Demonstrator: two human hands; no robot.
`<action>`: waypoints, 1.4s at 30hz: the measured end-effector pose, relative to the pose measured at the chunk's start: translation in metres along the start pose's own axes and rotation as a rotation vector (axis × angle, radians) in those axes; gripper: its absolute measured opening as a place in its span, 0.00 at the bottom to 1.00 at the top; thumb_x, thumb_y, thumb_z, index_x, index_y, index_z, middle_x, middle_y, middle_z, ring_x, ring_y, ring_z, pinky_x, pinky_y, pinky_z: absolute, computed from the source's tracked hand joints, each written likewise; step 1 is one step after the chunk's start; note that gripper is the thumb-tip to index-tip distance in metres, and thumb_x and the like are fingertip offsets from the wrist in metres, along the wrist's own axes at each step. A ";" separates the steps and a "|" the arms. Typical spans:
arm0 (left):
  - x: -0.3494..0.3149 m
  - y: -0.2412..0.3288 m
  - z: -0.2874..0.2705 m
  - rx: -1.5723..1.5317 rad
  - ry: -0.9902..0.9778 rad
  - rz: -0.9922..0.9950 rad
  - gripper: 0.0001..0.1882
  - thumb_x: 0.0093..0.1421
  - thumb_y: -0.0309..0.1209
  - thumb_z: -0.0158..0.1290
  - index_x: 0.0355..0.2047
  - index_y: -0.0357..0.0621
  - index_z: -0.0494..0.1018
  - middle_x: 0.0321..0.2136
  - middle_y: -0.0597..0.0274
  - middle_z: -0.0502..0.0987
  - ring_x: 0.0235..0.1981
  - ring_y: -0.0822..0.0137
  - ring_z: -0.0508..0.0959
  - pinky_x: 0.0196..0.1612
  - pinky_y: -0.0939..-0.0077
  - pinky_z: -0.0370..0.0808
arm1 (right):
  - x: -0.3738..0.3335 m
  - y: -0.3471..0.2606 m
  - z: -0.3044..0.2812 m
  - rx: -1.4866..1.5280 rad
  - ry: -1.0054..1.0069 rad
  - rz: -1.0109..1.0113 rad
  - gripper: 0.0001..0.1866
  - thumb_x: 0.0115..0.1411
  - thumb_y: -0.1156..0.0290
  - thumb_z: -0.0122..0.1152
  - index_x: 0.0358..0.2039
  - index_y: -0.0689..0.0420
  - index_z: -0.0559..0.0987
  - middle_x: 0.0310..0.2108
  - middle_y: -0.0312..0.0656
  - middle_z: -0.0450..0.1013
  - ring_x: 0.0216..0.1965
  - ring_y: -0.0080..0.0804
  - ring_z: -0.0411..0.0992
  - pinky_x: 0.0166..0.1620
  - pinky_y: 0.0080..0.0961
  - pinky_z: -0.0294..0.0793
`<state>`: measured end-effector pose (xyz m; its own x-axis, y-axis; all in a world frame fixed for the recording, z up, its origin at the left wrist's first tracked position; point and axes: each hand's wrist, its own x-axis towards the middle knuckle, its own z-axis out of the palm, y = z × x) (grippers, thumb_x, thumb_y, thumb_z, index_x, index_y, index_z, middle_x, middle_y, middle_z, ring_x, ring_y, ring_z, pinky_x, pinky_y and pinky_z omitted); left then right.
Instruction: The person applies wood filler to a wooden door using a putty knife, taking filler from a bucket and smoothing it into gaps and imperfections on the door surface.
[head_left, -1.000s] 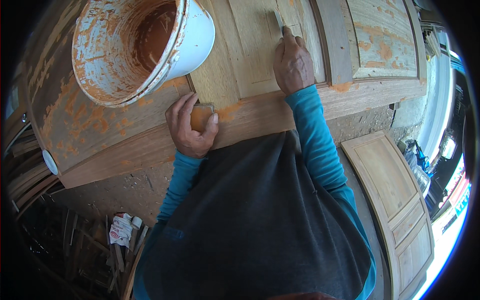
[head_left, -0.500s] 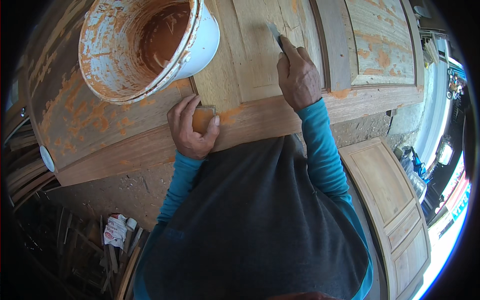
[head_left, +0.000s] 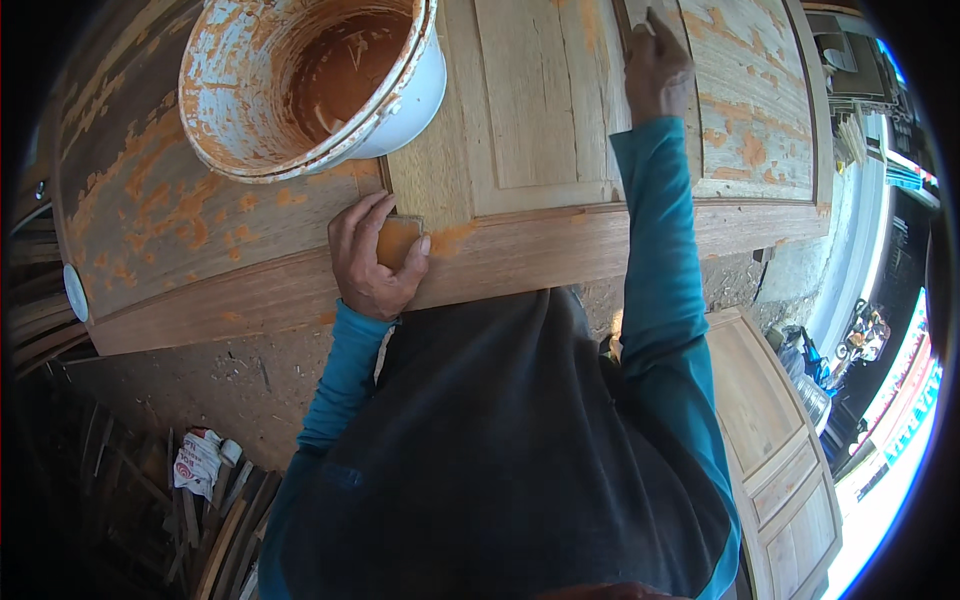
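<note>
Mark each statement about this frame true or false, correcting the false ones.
1. The left hand rests on an orange block. True.
2. The bucket stands on the floor. False: it sits on the door.
3. The right hand is up at the door's panel groove. True.
4. The bucket is filled to the brim. False: it is mostly empty, its inside smeared orange-brown.
5. Both sleeves are red. False: they are teal.
</note>
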<state>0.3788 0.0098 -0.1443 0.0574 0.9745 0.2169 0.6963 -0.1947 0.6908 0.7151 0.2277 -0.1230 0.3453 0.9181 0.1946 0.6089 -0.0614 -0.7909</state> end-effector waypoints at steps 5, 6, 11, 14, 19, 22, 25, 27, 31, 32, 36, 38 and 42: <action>0.003 0.002 -0.001 0.015 0.027 -0.005 0.31 0.53 0.33 0.67 0.56 0.34 0.77 0.57 0.46 0.76 0.57 0.46 0.74 0.62 0.52 0.72 | 0.029 -0.035 -0.041 0.109 0.053 -0.165 0.22 0.70 0.66 0.54 0.58 0.65 0.81 0.24 0.43 0.77 0.27 0.25 0.75 0.32 0.27 0.74; 0.004 0.003 -0.001 0.004 0.033 -0.012 0.31 0.52 0.32 0.67 0.57 0.33 0.77 0.57 0.46 0.76 0.57 0.46 0.74 0.62 0.52 0.72 | 0.014 -0.033 -0.050 -0.004 -0.024 -0.168 0.21 0.70 0.67 0.54 0.58 0.64 0.81 0.25 0.45 0.78 0.28 0.26 0.76 0.33 0.28 0.75; 0.002 0.003 0.001 -0.026 0.028 -0.037 0.32 0.52 0.33 0.67 0.57 0.33 0.76 0.57 0.46 0.75 0.58 0.46 0.74 0.62 0.52 0.72 | -0.076 -0.010 -0.060 -0.354 -0.260 -0.213 0.19 0.67 0.75 0.58 0.57 0.63 0.81 0.33 0.52 0.76 0.32 0.40 0.77 0.38 0.36 0.76; 0.001 0.004 0.001 -0.028 0.015 -0.051 0.32 0.52 0.33 0.66 0.57 0.33 0.76 0.58 0.46 0.75 0.58 0.46 0.73 0.62 0.52 0.72 | -0.121 -0.016 -0.058 -0.244 -0.366 -0.153 0.21 0.64 0.80 0.57 0.57 0.63 0.80 0.32 0.52 0.74 0.31 0.46 0.76 0.37 0.38 0.75; 0.003 0.006 0.001 0.020 0.004 -0.073 0.31 0.52 0.33 0.65 0.57 0.33 0.76 0.57 0.46 0.75 0.58 0.46 0.73 0.62 0.51 0.72 | -0.128 -0.011 -0.039 -0.207 -0.417 -0.135 0.22 0.64 0.81 0.56 0.60 0.63 0.79 0.31 0.52 0.72 0.30 0.47 0.75 0.36 0.41 0.75; 0.003 0.006 0.000 0.049 0.002 -0.066 0.31 0.52 0.34 0.64 0.57 0.33 0.76 0.57 0.45 0.75 0.58 0.46 0.74 0.63 0.51 0.71 | -0.124 -0.005 -0.030 -0.191 -0.393 -0.134 0.23 0.65 0.79 0.57 0.61 0.62 0.78 0.32 0.52 0.72 0.30 0.47 0.75 0.36 0.41 0.75; 0.001 0.004 0.002 0.065 0.011 -0.070 0.31 0.53 0.34 0.64 0.57 0.33 0.76 0.56 0.45 0.75 0.58 0.46 0.74 0.63 0.51 0.71 | -0.124 -0.007 -0.030 -0.184 -0.412 -0.122 0.23 0.65 0.78 0.58 0.62 0.63 0.78 0.32 0.52 0.72 0.30 0.47 0.75 0.36 0.42 0.75; 0.002 0.005 0.002 0.067 0.005 -0.075 0.31 0.53 0.34 0.63 0.57 0.33 0.76 0.56 0.45 0.75 0.57 0.46 0.75 0.63 0.51 0.71 | -0.122 -0.008 -0.031 -0.175 -0.419 -0.113 0.24 0.65 0.78 0.58 0.62 0.63 0.78 0.32 0.52 0.72 0.30 0.48 0.74 0.36 0.42 0.75; 0.002 0.007 0.003 0.063 -0.008 -0.095 0.31 0.53 0.34 0.63 0.57 0.34 0.76 0.56 0.44 0.75 0.57 0.45 0.75 0.63 0.51 0.71 | -0.122 -0.006 -0.024 -0.152 -0.378 -0.121 0.23 0.65 0.79 0.58 0.62 0.64 0.77 0.32 0.52 0.72 0.30 0.48 0.75 0.36 0.43 0.75; 0.002 0.006 0.003 0.060 -0.008 -0.092 0.31 0.53 0.34 0.63 0.57 0.34 0.76 0.56 0.44 0.75 0.58 0.45 0.75 0.63 0.51 0.71 | -0.122 -0.005 -0.022 -0.148 -0.363 -0.135 0.23 0.65 0.79 0.58 0.61 0.65 0.77 0.32 0.52 0.72 0.30 0.48 0.75 0.36 0.43 0.75; 0.002 0.006 0.004 0.047 -0.002 -0.085 0.31 0.53 0.34 0.63 0.57 0.34 0.76 0.56 0.44 0.75 0.58 0.45 0.75 0.63 0.51 0.71 | -0.118 -0.009 -0.020 -0.158 -0.373 -0.113 0.22 0.66 0.79 0.57 0.61 0.66 0.78 0.32 0.53 0.72 0.30 0.48 0.75 0.36 0.43 0.76; 0.002 0.006 0.004 0.040 -0.002 -0.087 0.31 0.53 0.34 0.63 0.57 0.34 0.76 0.56 0.44 0.75 0.58 0.45 0.75 0.63 0.51 0.71 | -0.113 -0.012 -0.017 -0.181 -0.384 -0.082 0.22 0.66 0.78 0.57 0.60 0.66 0.78 0.32 0.53 0.72 0.30 0.48 0.75 0.36 0.43 0.76; 0.002 0.006 0.003 0.043 -0.009 -0.091 0.30 0.54 0.35 0.63 0.57 0.34 0.76 0.56 0.44 0.75 0.58 0.45 0.75 0.63 0.51 0.71 | -0.116 -0.009 -0.014 -0.153 -0.346 -0.100 0.21 0.66 0.78 0.56 0.60 0.67 0.78 0.32 0.54 0.73 0.30 0.49 0.75 0.36 0.43 0.76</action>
<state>0.3852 0.0106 -0.1423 -0.0009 0.9890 0.1481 0.7288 -0.1007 0.6773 0.6798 0.1161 -0.1307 0.0335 0.9987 0.0392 0.7356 0.0019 -0.6774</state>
